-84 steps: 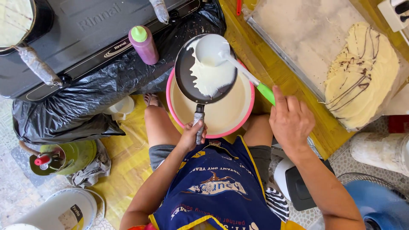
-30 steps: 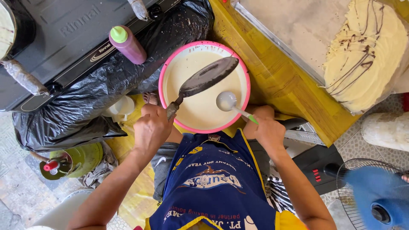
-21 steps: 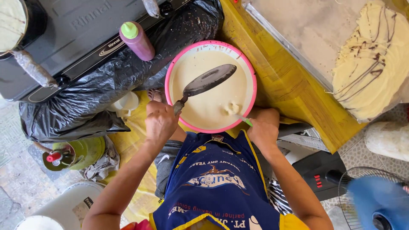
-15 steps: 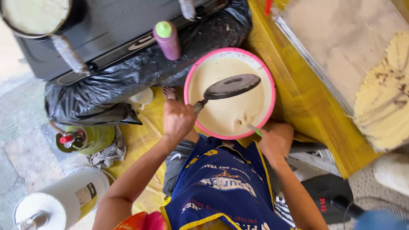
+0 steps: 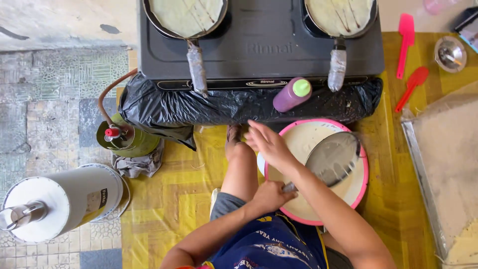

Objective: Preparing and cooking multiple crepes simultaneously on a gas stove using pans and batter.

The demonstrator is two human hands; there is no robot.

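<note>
Left hand [image 5: 269, 195] is clamped on the pan [image 5: 332, 158] handle, tilted over the pink batter bowl [image 5: 362, 192]; right hand [image 5: 266, 143] hovers open-fingered, holding nothing.

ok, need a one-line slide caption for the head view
Left hand tilts a small pan over a pink batter bowl; right hand reaches toward the two-burner stove.

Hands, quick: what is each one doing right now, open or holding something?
Left hand: closed around the handle of the batter-coated pan, tilted over the pink-rimmed batter bowl.
Right hand: open, fingers spread, holding nothing, reaching toward the purple squeeze bottle.
</note>
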